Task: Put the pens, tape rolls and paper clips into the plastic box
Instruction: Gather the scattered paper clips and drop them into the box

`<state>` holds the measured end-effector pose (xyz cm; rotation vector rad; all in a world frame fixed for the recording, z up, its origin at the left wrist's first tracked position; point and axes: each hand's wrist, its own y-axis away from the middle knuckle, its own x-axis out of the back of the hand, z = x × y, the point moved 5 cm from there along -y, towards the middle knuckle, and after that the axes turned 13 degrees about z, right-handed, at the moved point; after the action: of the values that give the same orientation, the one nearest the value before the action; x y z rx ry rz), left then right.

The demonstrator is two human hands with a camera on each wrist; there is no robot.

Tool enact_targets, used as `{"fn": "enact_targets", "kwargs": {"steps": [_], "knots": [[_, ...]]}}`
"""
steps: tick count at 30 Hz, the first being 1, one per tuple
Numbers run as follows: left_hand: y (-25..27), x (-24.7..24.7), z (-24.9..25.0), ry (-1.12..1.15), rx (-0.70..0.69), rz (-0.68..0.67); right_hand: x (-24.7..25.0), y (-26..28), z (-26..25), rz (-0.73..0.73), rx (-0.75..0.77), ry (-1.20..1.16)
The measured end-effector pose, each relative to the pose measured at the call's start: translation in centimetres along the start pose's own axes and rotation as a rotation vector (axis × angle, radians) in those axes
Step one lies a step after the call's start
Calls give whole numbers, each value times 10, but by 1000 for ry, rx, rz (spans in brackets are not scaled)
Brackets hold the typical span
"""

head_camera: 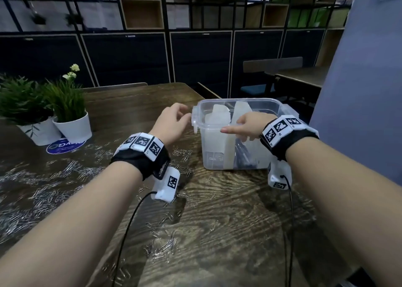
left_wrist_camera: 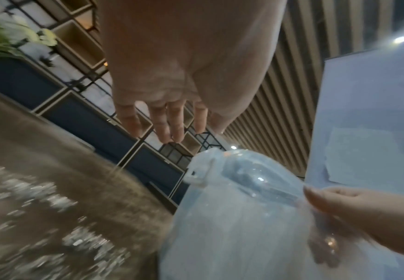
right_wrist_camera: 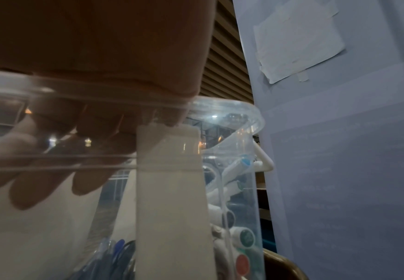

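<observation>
Pens and markers already stand in the clear, open-topped plastic box (head_camera: 239, 134) at one o'clock on the dark wooden table (head_camera: 228, 210); silver wire paper clips (head_camera: 54, 173) lie strewn from eight to eleven o'clock, so the clip stage appears to be in hand. The right hand (head_camera: 245, 126) grips the box's near rim, fingers curled inside, thumb outside. The left hand (head_camera: 171, 123) hovers at the box's nine-o'clock latch, fingers loosely spread, holding nothing. Next, it likely must gather clips. Tape rolls cannot be made out.
</observation>
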<state>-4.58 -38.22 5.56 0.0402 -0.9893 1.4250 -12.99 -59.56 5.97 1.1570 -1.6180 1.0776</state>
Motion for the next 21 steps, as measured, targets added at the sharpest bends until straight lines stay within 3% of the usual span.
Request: {"fn": "enact_targets", "kwargs": {"steps": [2, 6, 10, 13, 21], "knots": [[14, -1, -27, -83, 115, -56, 1, 2, -1, -4, -10, -19], [56, -23, -75, -269, 297, -393, 1, 1, -3, 15, -22, -14], [68, -40, -91, -420, 279, -602, 1, -5, -6, 28, -36, 15], [63, -49, -86, -453, 243, -645, 2, -6, -6, 34, -44, 10], [51, -72, -71, -398, 157, -602, -1, -9, -3, 64, -40, 37]]}}
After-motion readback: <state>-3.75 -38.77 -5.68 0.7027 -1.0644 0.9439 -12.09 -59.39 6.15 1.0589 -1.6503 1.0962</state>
